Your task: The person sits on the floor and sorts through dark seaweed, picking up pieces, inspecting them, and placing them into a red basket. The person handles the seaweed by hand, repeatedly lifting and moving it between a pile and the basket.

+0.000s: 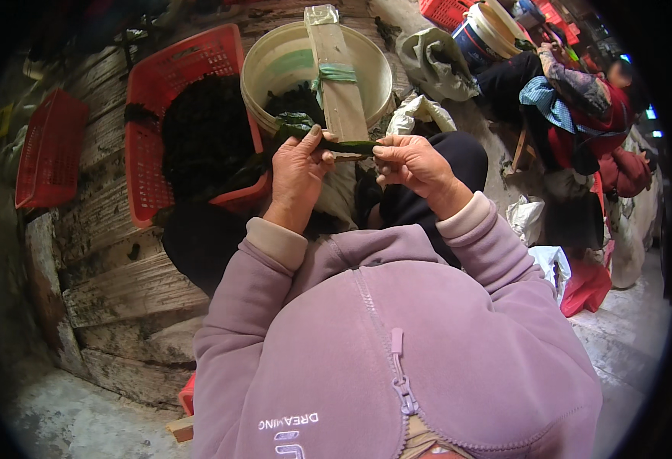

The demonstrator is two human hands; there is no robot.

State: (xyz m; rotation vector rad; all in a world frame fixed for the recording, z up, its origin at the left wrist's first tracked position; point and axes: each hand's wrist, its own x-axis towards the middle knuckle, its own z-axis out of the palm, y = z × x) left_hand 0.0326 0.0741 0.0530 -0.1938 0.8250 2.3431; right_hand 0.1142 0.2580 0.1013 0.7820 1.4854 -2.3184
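Observation:
A dark green, leafy strip (347, 147), perhaps seaweed, is stretched between my two hands. My left hand (301, 169) pinches one end, where a wider, glossy part of it hangs towards the bucket. The other end is between the thumb and fingers of my right hand (413, 166). Just beyond my fingers a wooden board (340, 94) lies across a white plastic bucket (379, 63), with a green tie wrapped around it. Inside the bucket lie small dark pieces (296, 100). To the left, a red plastic basket (184, 54) holds a heap of dark green leafy material (204, 132).
Another red basket (52, 149) stands at the far left on the wooden planks (135, 287). At the right sits another person (577, 109) beside a blue and white bucket (485, 37). Sacks (436, 63) and a red plastic bag (585, 287) lie on the right-hand floor.

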